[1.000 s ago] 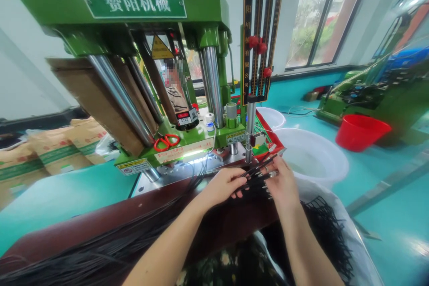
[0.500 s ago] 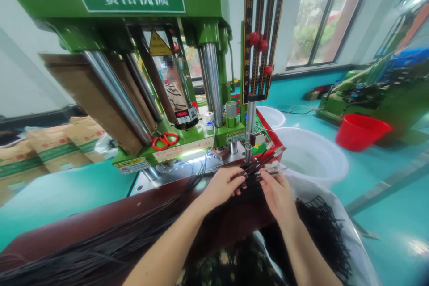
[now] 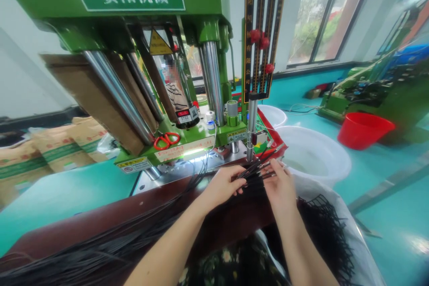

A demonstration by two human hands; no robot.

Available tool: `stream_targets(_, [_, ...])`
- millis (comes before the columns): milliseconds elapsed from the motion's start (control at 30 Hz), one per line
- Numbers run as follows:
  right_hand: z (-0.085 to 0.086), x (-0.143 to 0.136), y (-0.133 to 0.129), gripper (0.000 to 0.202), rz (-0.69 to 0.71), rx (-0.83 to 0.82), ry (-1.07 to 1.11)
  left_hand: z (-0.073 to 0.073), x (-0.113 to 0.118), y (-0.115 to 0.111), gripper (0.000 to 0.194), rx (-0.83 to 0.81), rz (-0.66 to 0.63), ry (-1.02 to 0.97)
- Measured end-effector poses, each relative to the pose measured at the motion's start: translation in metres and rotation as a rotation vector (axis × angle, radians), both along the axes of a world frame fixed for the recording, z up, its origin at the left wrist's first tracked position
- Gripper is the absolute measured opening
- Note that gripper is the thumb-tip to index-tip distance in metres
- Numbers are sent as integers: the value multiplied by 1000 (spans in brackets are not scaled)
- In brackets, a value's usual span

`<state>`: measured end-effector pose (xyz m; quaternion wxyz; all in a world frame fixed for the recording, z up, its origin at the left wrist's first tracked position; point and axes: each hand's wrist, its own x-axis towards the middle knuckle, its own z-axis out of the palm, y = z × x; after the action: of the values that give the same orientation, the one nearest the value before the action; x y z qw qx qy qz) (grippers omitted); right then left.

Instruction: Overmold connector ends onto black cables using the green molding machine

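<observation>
Both your hands meet on one bunch of thin black cables, just in front of the green press. Your left hand has its fingers curled round the bunch from the left, clenched on it. Your right hand holds the same bunch from the right, fingers spread along the strands near their metal tips; how tightly it grips, you cannot tell. Cable ends fan out up and to the right, past your fingertips, toward the white tub. Long black strands trail left from your left hand across the dark brown bench. More black cables lie heaped in a white bag by your right forearm. Red-handled scissors rest on the press ledge. Red bucket stands well apart, on the teal floor.
</observation>
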<state>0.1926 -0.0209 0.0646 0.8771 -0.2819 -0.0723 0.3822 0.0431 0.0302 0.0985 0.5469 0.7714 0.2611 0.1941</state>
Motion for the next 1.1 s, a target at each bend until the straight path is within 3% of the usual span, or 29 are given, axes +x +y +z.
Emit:
stream_targets(133, [-4,-5,1,15,132,67,-102,-5,0,3,20,6,102,-63])
stream_targets(233, [-15,-12,-4,15,224,-20,-315,-8,1,5,21,-3,127,-97])
stream_targets(400, [-25,-10,-11,26,93,-219,-565,-9,2,4,20,3,124,-98])
stream_targets(500, [-18,-2,-12,23,-4,-141,-473,-9,2,4,20,-34,135,-104])
stream_targets(567, [-11,3,-13,21,24,-79,-394,-8,3,4,20,-57,133,-93])
stream_targets(633, [-8,7,-14,19,116,-34,-357,-7,3,1,19,-71,105,-74])
stream_targets(767, [-12,12,-20,22,432,50,-330,-12,3,-17,18,-139,-1,-38])
stream_targets(1000, [-19,-9,-51,25,951,177,-643,-60,-25,-85,20,-598,-221,3])
stream_targets(1100, [-29,-29,-64,27,1189,71,-819,-73,-32,-110,26,-698,-173,-144])
